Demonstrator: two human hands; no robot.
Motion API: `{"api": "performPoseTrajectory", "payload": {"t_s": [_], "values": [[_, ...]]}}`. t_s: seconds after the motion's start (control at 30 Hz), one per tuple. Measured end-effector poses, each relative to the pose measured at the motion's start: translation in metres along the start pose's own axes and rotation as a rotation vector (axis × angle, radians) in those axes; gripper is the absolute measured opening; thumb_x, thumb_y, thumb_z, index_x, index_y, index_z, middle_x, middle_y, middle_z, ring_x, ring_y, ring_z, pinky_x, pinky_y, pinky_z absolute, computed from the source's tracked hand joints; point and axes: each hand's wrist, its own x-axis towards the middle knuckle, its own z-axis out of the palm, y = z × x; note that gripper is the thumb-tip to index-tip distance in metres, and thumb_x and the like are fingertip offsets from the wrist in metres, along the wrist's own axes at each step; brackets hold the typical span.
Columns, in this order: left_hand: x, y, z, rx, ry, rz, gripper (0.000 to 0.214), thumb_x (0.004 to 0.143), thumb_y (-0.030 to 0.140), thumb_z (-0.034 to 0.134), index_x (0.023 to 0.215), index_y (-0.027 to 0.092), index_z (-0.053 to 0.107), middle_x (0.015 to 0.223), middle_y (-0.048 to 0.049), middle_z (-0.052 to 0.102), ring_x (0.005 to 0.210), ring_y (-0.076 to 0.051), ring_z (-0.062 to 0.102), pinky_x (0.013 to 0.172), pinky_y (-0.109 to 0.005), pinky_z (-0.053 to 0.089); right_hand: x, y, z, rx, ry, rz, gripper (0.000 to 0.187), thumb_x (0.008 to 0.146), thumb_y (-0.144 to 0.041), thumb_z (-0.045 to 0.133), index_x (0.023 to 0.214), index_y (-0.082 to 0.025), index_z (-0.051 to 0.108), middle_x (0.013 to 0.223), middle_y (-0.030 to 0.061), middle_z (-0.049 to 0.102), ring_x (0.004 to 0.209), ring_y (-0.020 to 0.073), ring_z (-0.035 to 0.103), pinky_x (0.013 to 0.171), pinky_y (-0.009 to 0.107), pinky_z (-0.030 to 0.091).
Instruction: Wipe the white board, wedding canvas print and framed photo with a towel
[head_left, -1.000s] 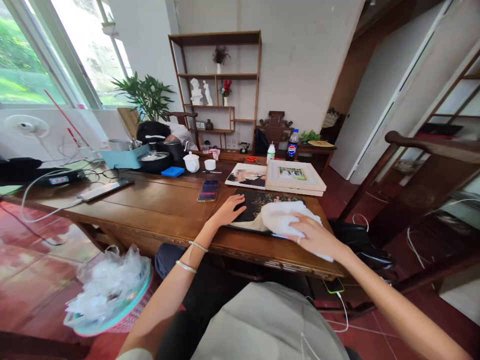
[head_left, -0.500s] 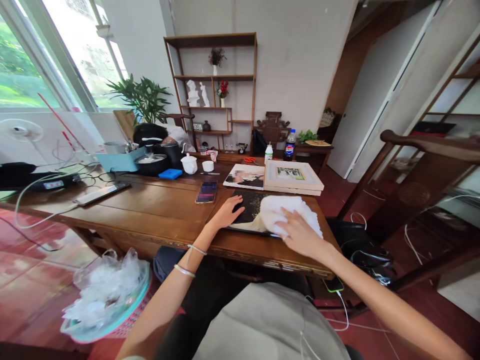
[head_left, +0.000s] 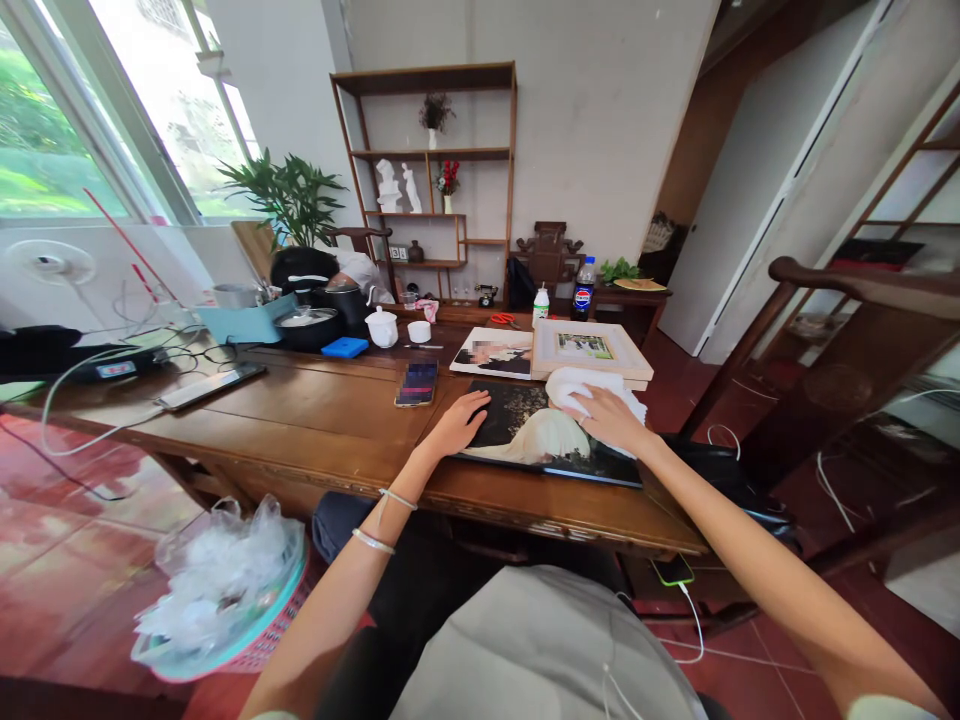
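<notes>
A dark picture panel (head_left: 525, 412) with a pale, dress-like shape lies flat near the table's front edge. My left hand (head_left: 460, 422) rests on its left end, palm down with fingers stretched out and nothing in them. Over its upper right part is a bunched white cloth (head_left: 626, 392). My right hand (head_left: 609, 418) presses on this cloth and has hold of it, the fingertips partly sunk in its folds. The cloth hides the panel's upper right corner.
Behind the panel lie a framed picture (head_left: 592, 352) and a flat print (head_left: 491, 352). A phone (head_left: 417, 384) is left of my left hand. Farther back stand a cola bottle (head_left: 584, 290), a white bottle (head_left: 541, 305), red-handled scissors (head_left: 503, 319) and a white teapot (head_left: 382, 327).
My right hand has moved the white cloth up and away from me across the panel, uncovering the pale shape and the lower right part. My left hand stays in place on the panel.
</notes>
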Motion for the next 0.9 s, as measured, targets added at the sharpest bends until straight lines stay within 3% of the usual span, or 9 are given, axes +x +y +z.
{"api": "performPoseTrajectory", "payload": {"t_s": [0.07,0.17,0.27,0.37,0.5,0.67,0.77,0.9], "values": [[0.0,0.0,0.001,0.005,0.006,-0.002,0.038,0.09,0.026,0.039,0.122,0.013,0.055,0.132,-0.0111,0.052,0.127,-0.021,0.043,0.109,-0.04,0.032,-0.003,-0.008,0.0,-0.028,0.003,0.003,0.043,0.094,-0.037,0.033,0.126,-0.017,0.052,0.133,0.0172,0.049,0.128,0.0304,0.036,0.1,0.049,0.03],[0.0,0.0,0.001,0.008,0.009,-0.004,0.038,0.089,0.026,0.04,0.122,0.012,0.055,0.132,-0.0118,0.052,0.126,-0.022,0.044,0.109,-0.04,0.032,-0.029,-0.045,-0.009,-0.006,0.017,-0.109,0.038,0.092,-0.031,0.036,0.121,-0.019,0.057,0.128,0.0152,0.054,0.128,0.0311,0.035,0.1,0.053,0.029],[0.0,0.002,0.0,0.002,0.009,-0.003,0.038,0.089,0.026,0.039,0.122,0.012,0.055,0.132,-0.0119,0.052,0.126,-0.022,0.044,0.109,-0.041,0.032,-0.062,-0.087,-0.021,0.077,0.004,-0.273,0.034,0.087,-0.026,0.045,0.117,-0.024,0.059,0.142,0.008,0.04,0.132,0.0327,0.027,0.1,0.058,0.025],[0.0,0.003,-0.002,-0.005,-0.003,-0.002,0.039,0.09,0.027,0.038,0.123,0.012,0.054,0.133,-0.012,0.051,0.127,-0.021,0.043,0.109,-0.041,0.031,-0.077,-0.109,-0.029,0.148,-0.034,-0.387,0.033,0.084,-0.029,0.049,0.115,-0.024,0.06,0.145,0.0078,0.036,0.134,0.0344,0.024,0.101,0.06,0.024],[0.001,0.003,-0.003,-0.005,-0.04,-0.014,0.041,0.09,0.028,0.037,0.124,0.012,0.054,0.135,-0.0118,0.049,0.13,-0.022,0.04,0.11,-0.043,0.03,-0.049,-0.092,-0.022,0.17,-0.005,-0.363,0.035,0.088,-0.033,0.045,0.119,-0.022,0.059,0.137,0.012,0.045,0.131,0.0297,0.032,0.103,0.052,0.027],[0.001,0.0,-0.001,-0.03,-0.034,-0.017,0.04,0.089,0.027,0.038,0.123,0.014,0.055,0.135,-0.0107,0.05,0.129,-0.023,0.041,0.11,-0.044,0.029,0.016,-0.06,-0.007,0.025,0.023,-0.132,0.04,0.092,-0.036,0.039,0.125,-0.021,0.055,0.13,0.0166,0.051,0.124,0.0309,0.039,0.096,0.052,0.034],[0.001,-0.002,0.001,-0.054,-0.024,-0.022,0.039,0.089,0.026,0.04,0.123,0.016,0.056,0.135,-0.0098,0.05,0.129,-0.023,0.041,0.109,-0.045,0.029,0.032,-0.072,-0.004,-0.028,0.022,-0.096,0.038,0.092,-0.034,0.037,0.123,-0.023,0.055,0.13,0.0149,0.051,0.123,0.0335,0.039,0.093,0.056,0.035],[0.003,-0.005,-0.001,-0.101,-0.044,-0.036,0.037,0.087,0.019,0.041,0.119,0.018,0.059,0.135,-0.009,0.05,0.129,-0.023,0.041,0.109,-0.044,0.031,0.01,-0.117,-0.005,-0.021,0.032,-0.171,0.035,0.089,-0.032,0.041,0.117,-0.023,0.06,0.13,0.0142,0.051,0.122,0.0339,0.038,0.095,0.056,0.031]]}}
